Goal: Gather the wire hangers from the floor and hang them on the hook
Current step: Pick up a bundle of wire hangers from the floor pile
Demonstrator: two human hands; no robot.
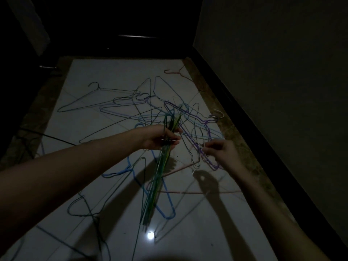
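Green and teal wire hangers, a bundle of them, sit gripped in your left hand, fingers curled round them near the top, the rest hanging down over the white tiled floor. Your right hand pinches a purple hanger that lies in the tangled pile of loose hangers on the floor ahead. More lie apart: a blue hanger under the bundle, a pink hanger far off by the dark wall.
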